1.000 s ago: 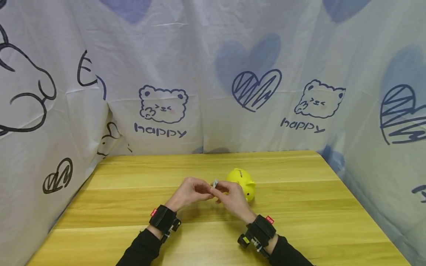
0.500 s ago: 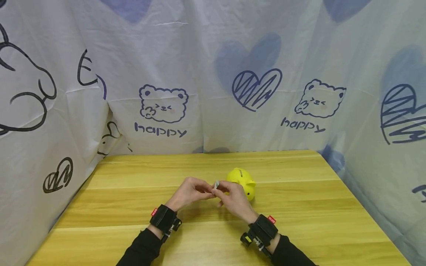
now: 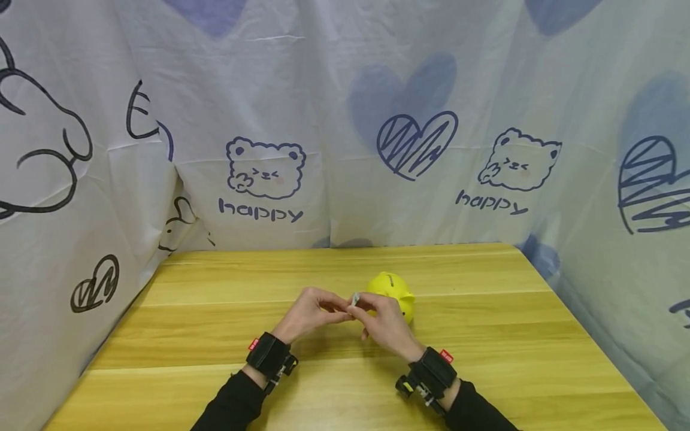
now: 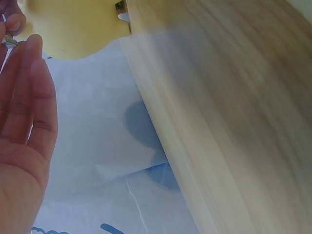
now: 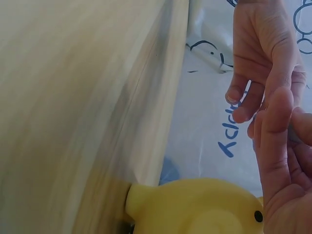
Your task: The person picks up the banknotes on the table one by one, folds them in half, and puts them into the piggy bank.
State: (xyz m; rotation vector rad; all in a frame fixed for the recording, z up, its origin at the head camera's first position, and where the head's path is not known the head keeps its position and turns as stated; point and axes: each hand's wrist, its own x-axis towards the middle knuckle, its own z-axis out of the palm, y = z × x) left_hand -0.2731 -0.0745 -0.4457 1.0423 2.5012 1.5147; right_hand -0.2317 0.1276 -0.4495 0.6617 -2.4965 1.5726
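Observation:
In the head view my left hand (image 3: 311, 315) and right hand (image 3: 387, 323) meet fingertip to fingertip above the table. Between them is a small folded piece of pale grey-green paper (image 3: 355, 299), one end sticking up. My right thumb and fingers pinch it, and the left fingertips hold its lower end. The left wrist view shows only a sliver of the folded paper (image 4: 9, 41) at the fingertips; in the right wrist view the fingers mostly hide it. Just behind my right hand stands a yellow piggy bank (image 3: 389, 284) with a dark slot on top, partly covered by that hand.
A wooden-topped table (image 3: 226, 281) extends under both hands. White cloth (image 3: 339, 221) printed with hearts, bears and "happy" hangs around the back and sides. Each wrist wears a black strap (image 3: 269, 354) with a small camera.
Both hands have shifted slightly to the right together with the folded paper, covering a bit more of the piggy bank. The piggy bank stays in place.

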